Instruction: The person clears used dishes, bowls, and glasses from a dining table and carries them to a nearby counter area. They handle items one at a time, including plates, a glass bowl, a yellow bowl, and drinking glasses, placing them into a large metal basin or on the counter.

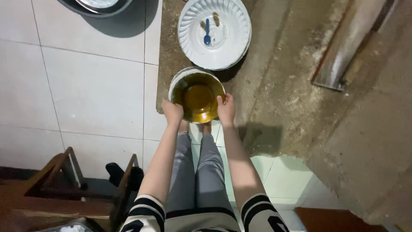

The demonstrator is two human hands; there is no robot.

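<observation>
I look straight down at my own legs and the floor. Both hands hold a round bowl [197, 95] with a pale rim, filled with yellow-brown liquid. My left hand [172, 112] grips its left side and my right hand [226, 110] grips its right side. The bowl hangs over the edge where white floor tiles meet rough concrete. Just beyond it on the concrete lies a large white ribbed basin [214, 32] with a small blue spoon [207, 36] inside.
White tiles [86, 86] cover the floor on the left. A dark basin rim [96, 6] shows at the top left. A wooden stool or chair frame [64, 189] stands at the lower left, with dark shoes [124, 174] beside it. A metal rail [343, 51] lies at the upper right.
</observation>
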